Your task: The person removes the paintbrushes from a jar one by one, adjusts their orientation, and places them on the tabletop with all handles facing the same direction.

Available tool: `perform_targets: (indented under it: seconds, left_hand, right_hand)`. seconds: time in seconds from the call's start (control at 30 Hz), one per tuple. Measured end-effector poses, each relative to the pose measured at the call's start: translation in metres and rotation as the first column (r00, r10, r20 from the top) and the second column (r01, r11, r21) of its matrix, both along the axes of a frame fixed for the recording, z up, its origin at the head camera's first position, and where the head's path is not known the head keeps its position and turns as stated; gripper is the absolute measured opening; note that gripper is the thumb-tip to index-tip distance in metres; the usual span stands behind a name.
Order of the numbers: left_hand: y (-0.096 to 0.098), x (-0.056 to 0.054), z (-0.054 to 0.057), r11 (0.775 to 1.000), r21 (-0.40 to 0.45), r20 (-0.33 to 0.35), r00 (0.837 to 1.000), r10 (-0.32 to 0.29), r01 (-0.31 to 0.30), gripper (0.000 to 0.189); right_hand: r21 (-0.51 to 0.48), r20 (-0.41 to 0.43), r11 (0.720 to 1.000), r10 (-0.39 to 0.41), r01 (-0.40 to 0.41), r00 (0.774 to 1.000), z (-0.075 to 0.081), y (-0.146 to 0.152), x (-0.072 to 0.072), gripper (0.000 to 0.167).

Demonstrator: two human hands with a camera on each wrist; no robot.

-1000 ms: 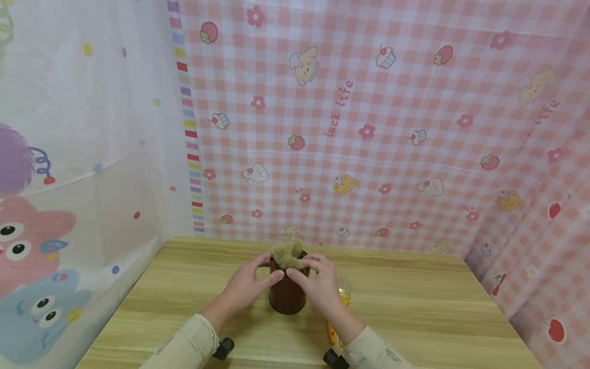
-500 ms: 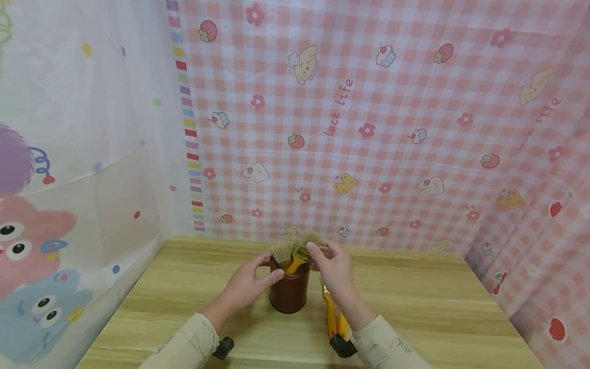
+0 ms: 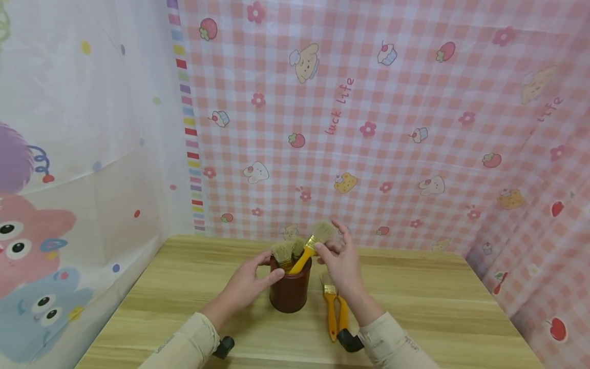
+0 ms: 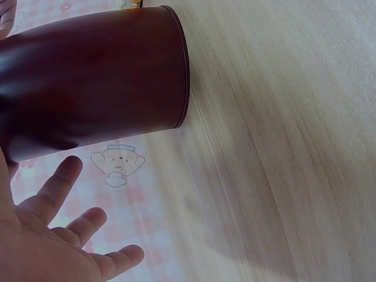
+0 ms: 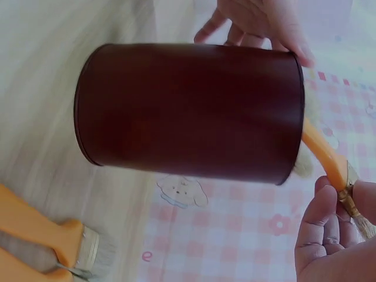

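Observation:
A dark brown cylindrical cup (image 3: 289,294) stands upright on the wooden table, with paintbrush bristles (image 3: 282,252) poking out of its mouth. My left hand (image 3: 251,279) grips the cup at its rim, thumb in front; in the left wrist view its other fingers (image 4: 88,226) are spread apart from the wall. Between thumb and fingers, my right hand (image 3: 340,262) pinches a yellow-handled paintbrush (image 3: 302,259) near its metal ferrule. That brush leans to the right, bristles up, its handle's lower end hidden inside the cup. The right wrist view shows the pinch on the ferrule (image 5: 351,176).
Two more yellow paintbrushes (image 3: 331,312) lie on the table (image 3: 415,307) right of the cup, partly under my right forearm. Behind the table hangs a pink checked cloth (image 3: 369,154); a white patterned cloth (image 3: 115,128) hangs at the left.
From the cup's mouth, my right hand has moved up and to the right, drawing the paintbrush partly out and tilting it. The left hand and cup have stayed nearly in place.

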State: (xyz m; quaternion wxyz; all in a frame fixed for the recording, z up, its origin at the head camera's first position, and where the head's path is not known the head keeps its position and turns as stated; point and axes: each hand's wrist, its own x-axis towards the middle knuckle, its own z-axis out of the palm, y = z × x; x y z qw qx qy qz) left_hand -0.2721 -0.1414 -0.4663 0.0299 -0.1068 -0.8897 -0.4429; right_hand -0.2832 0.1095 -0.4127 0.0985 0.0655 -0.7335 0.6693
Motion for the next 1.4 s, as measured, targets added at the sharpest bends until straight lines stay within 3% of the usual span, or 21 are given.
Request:
perform_targets:
  seconds: [0.3,0.53,0.7,0.93,1.2,1.4]
  left_hand:
    - [0.000,0.000,0.000,1.000,0.002,0.005,1.000,0.000,0.000,0.072]
    - [0.000,0.000,0.000,1.000,0.000,0.003,1.000,-0.008,0.008,0.071]
    - [0.000,0.000,0.000,1.000,0.004,0.004,1.000,-0.014,0.014,0.071]
    - [0.000,0.001,0.000,1.000,0.007,0.010,1.000,-0.006,0.006,0.071]
    - [0.000,0.002,0.002,1.000,0.010,0.019,1.000,-0.008,0.008,0.070]
    - [0.000,0.003,0.003,1.000,0.008,0.023,1.000,-0.007,0.007,0.071]
  right_hand:
    - [-0.164,0.013,0.986,-0.004,0.006,1.000,0.014,0.030,-0.007,0.069]
    - [-0.250,0.118,0.968,-0.007,0.037,0.993,0.019,0.057,-0.013,0.072]
    - [-0.233,0.184,0.972,0.065,-0.021,0.981,0.013,0.075,-0.015,0.074]
    - [-0.120,0.252,0.983,0.167,-0.140,0.953,0.001,0.098,-0.017,0.077]
    - [-0.026,0.332,0.964,0.258,-0.264,0.907,-0.011,0.119,-0.020,0.077]
    - [0.016,0.349,0.952,0.282,-0.306,0.894,-0.016,0.130,-0.020,0.083]
